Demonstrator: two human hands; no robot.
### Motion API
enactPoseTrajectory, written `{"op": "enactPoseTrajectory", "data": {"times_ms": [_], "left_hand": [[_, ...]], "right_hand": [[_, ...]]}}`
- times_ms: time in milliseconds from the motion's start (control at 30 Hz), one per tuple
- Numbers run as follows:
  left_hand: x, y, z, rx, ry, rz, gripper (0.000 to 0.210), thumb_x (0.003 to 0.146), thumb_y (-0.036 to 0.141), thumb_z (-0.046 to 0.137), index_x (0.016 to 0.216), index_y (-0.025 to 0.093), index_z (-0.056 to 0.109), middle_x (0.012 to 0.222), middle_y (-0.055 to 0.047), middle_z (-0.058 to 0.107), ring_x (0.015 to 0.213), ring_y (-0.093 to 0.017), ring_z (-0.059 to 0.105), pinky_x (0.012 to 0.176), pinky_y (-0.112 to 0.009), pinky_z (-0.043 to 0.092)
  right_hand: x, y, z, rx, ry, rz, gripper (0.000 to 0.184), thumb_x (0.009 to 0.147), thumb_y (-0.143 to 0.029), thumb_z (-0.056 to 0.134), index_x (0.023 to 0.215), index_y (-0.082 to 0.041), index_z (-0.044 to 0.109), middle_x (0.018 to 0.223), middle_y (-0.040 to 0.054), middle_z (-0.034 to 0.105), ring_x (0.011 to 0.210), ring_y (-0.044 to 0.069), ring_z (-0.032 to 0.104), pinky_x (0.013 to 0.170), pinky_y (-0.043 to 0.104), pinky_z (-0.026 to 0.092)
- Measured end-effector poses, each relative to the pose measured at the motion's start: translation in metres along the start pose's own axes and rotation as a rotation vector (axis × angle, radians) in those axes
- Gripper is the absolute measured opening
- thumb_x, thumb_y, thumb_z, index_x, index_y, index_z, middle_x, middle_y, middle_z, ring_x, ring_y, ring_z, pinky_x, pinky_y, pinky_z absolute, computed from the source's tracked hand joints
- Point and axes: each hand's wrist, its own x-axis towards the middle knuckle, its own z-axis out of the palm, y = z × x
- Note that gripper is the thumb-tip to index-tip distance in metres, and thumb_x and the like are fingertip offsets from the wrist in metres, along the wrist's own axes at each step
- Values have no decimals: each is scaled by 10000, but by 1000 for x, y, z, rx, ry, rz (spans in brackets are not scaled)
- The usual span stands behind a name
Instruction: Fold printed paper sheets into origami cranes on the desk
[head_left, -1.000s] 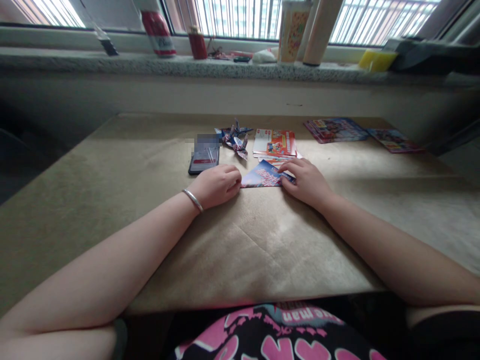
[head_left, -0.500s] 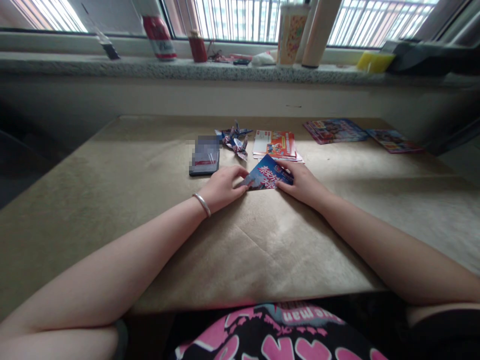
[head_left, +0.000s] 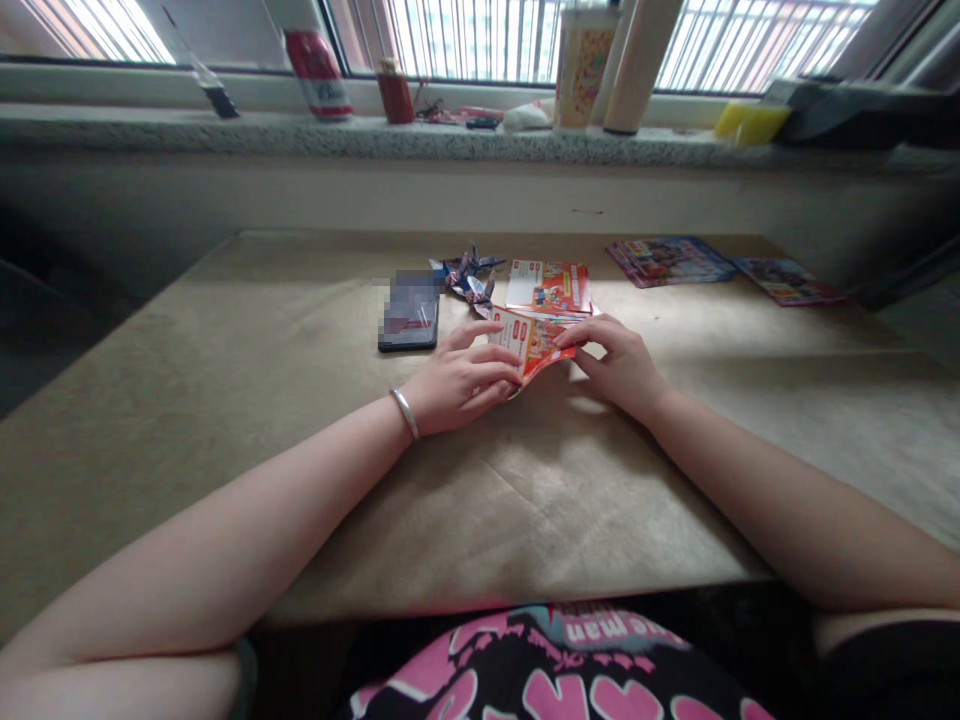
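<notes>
A bent paper card (head_left: 541,343), orange and white on its upper face, is between my hands above the table. My left hand (head_left: 469,380), with a silver bangle at the wrist, grips its left end, fingers across the top and the thumb partly hidden. The right end is pinched between the thumb and fingers of my right hand (head_left: 615,360). Just beyond lies a stack of similar orange and white cards (head_left: 551,285). A crumpled foil wrapper (head_left: 472,275) is close behind my left hand, and a dark phone (head_left: 410,315) lies to its left.
Glossy blue and red printed packets (head_left: 671,260) lie at the back right of the beige-covered table (head_left: 187,430). On the stone windowsill (head_left: 450,143) stand a red can (head_left: 317,75), a red bottle (head_left: 395,93), a patterned cup (head_left: 585,70) and a yellow object (head_left: 752,124).
The card showed its blue face half a second ago; now its orange and white face is up and it is bent. My left fingers have moved over it, and my right hand has shifted its grip.
</notes>
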Motion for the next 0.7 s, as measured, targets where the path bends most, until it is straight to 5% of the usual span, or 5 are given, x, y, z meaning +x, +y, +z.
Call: {"op": "enactPoseTrajectory", "data": {"times_ms": [167, 300, 467, 600, 700], "left_hand": [[-3, -5, 2, 146, -48, -5, 296, 941, 265, 497, 1160, 316, 689, 1317, 39, 635, 1473, -287, 247, 1220, -614, 108], [-6, -8, 5, 227, -124, 53, 347, 925, 336, 540, 1259, 361, 630, 1248, 14, 654, 1434, -286, 341, 1223, -606, 33], [-6, -7, 5, 247, -199, 57, 405, 953, 427, 496, 1339, 327, 568, 1246, -42, 611, 1230, -232, 544, 1211, -532, 123], [-4, 0, 8, 274, -235, 15, 519, 920, 590, 489, 1341, 293, 556, 1283, -64, 598, 1157, -261, 550, 1089, -456, 305], [-2, 9, 13, 308, -212, -57, 596, 890, 651, 490, 1353, 279, 541, 1346, -67, 572, 1155, -286, 529, 1021, -438, 326]], "right_hand": [[0, 6, 1, 152, -165, -60, 89, 836, -191, 605, 835, -238, 681, 948, 30, 759, 955, 200, 697, 934, 409, 531], [-2, 14, -1, 151, -206, -61, 137, 866, -211, 573, 799, -247, 688, 944, 21, 766, 1011, 193, 695, 951, 404, 532], [-2, 24, -10, 99, -336, -102, 274, 860, -130, 487, 740, -252, 700, 930, 5, 772, 1038, 176, 685, 974, 385, 515], [-1, 21, -11, -22, -381, -2, 246, 905, -222, 492, 964, -234, 730, 999, 47, 752, 952, 197, 686, 889, 391, 538], [-2, 9, -6, -155, -409, -56, 266, 920, -348, 532, 1065, -235, 724, 1074, 83, 712, 1053, 238, 635, 967, 438, 496]]}}
